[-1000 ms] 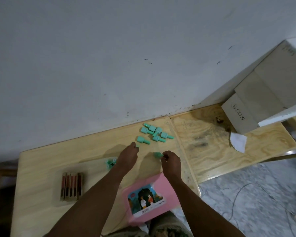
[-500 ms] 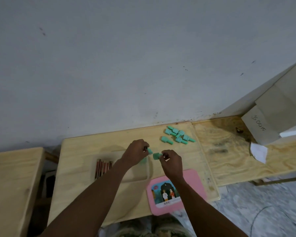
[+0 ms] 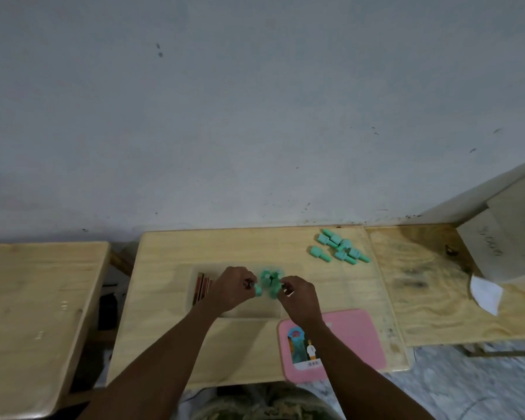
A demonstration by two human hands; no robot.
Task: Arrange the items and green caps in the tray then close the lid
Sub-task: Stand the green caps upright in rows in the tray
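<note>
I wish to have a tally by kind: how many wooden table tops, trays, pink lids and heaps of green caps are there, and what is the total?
Wooden table tops: 3 (left, middle, right)
Tray: 1
Pink lid: 1
Heaps of green caps: 2 (one on the table, one in the tray)
Total: 7

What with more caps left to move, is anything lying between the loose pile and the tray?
Nothing visible does: only bare table lies between the loose green caps and the tray. The pink lid sits nearer, off that line.
</note>
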